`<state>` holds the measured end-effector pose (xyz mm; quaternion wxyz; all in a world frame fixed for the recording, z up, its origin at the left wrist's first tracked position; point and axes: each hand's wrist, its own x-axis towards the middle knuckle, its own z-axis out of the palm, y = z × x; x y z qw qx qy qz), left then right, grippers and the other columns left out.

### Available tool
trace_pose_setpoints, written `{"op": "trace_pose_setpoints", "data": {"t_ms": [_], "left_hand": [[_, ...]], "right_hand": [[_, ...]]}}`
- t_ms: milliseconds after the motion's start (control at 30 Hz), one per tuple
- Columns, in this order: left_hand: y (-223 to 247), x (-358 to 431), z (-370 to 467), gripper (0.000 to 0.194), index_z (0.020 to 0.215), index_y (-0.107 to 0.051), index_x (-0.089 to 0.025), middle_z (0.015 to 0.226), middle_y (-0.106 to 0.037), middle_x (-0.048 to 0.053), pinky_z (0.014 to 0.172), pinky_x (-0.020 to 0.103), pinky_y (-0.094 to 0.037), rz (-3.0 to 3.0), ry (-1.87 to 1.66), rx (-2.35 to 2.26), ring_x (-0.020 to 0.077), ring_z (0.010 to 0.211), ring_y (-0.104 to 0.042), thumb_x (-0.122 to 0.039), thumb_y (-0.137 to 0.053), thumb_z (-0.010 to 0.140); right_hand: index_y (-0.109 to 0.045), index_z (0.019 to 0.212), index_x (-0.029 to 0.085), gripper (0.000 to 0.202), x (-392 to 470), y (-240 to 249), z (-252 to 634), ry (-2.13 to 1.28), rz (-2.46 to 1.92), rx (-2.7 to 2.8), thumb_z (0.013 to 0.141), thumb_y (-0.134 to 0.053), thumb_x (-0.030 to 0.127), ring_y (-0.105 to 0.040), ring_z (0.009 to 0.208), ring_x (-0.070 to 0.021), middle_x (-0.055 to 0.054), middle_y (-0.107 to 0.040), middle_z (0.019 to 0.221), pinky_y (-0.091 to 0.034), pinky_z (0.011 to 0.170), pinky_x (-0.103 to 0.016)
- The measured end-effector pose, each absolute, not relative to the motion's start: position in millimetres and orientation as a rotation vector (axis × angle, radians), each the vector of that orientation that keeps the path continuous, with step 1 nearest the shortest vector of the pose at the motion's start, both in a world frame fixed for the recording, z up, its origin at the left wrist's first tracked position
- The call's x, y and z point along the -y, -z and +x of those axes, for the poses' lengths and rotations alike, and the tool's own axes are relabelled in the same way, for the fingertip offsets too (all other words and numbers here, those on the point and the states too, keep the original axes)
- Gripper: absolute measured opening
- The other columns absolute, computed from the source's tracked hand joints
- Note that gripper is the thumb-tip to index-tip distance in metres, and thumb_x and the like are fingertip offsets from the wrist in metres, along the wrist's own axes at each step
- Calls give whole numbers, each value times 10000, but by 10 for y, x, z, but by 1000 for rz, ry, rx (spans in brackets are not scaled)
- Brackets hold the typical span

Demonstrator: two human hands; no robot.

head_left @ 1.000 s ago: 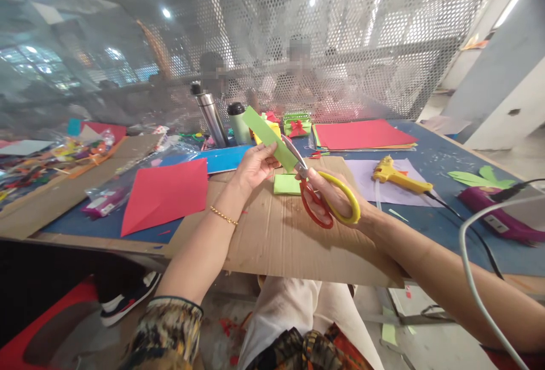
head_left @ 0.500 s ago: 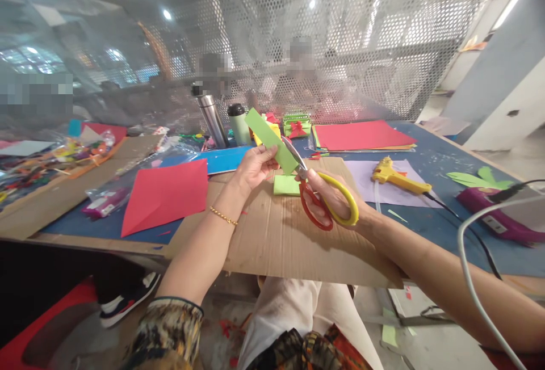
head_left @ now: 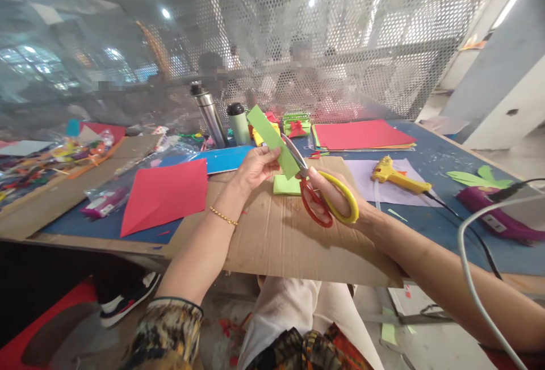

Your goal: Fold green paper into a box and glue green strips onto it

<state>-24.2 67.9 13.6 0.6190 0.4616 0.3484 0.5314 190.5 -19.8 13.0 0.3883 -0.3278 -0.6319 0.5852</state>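
Observation:
A light green paper strip [head_left: 269,136] slants up to the left, pinched near its middle by the thumb and fingers of my left hand [head_left: 258,167]. My right hand [head_left: 326,194] is wrapped round the handles of scissors [head_left: 340,197], one handle yellow and one red. The metal blades are parted and lie at the strip's right edge, partly behind it. Below the strip, a small stack of light green paper [head_left: 286,185] rests on brown cardboard [head_left: 272,234].
Red paper [head_left: 166,194] lies at left, and more red sheets [head_left: 361,134] lie at back right. A yellow glue gun [head_left: 398,178] sits on lilac paper. Two bottles [head_left: 209,117] stand behind. A purple power strip [head_left: 494,217] with cables is at right.
The green strip has shifted slightly against the scissors, its lower end a little further down. Both hands stay in nearly the same place.

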Motion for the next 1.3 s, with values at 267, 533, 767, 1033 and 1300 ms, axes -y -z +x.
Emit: {"op": "trace_pose_setpoints", "data": {"t_ms": [267, 533, 767, 1033, 1300], "left_hand": [[-139, -636, -227, 227, 859, -760, -105, 786, -777, 80, 716, 307, -548, 1084, -1189, -800, 143, 631, -682, -267, -904, 792], [-140, -635, -220, 198, 832, -758, -109, 774, -772, 75, 720, 310, -547, 1094, -1189, -793, 149, 637, -688, -256, -890, 807], [-132, -621, -211, 238, 786, -754, -113, 753, -776, 72, 635, 266, -536, 1107, -1158, -786, 146, 632, -692, -266, -933, 751], [-160, -573, -161, 224, 823, -782, -104, 790, -785, 84, 649, 260, -530, 1139, -1127, -742, 148, 676, -703, -248, -935, 747], [-140, -576, -148, 195, 843, -781, -102, 837, -791, 89, 696, 269, -519, 1147, -1129, -734, 147, 706, -702, -230, -910, 775]], "right_hand": [[-486, 810, 231, 542, 227, -139, 1901, -1461, -812, 1629, 959, -490, 752, -428, 282, -94, 90, -448, 427, -360, 306, -213], [-449, 778, 246, 579, 242, -131, 1869, -1483, -802, 1587, 886, -556, 805, -385, 253, -83, 102, -432, 405, -309, 257, -194], [-445, 662, 233, 613, 226, -177, 1871, -1443, -848, 1625, 924, -516, 782, -419, 258, -90, 69, -433, 379, -338, 278, -203], [-427, 687, 241, 605, 242, -202, 1876, -1372, -810, 1664, 930, -504, 789, -445, 266, -88, 77, -447, 381, -356, 286, -193], [-421, 719, 243, 604, 235, -151, 1856, -1435, -716, 1601, 875, -583, 804, -403, 248, -75, 109, -422, 383, -318, 255, -185]]}}
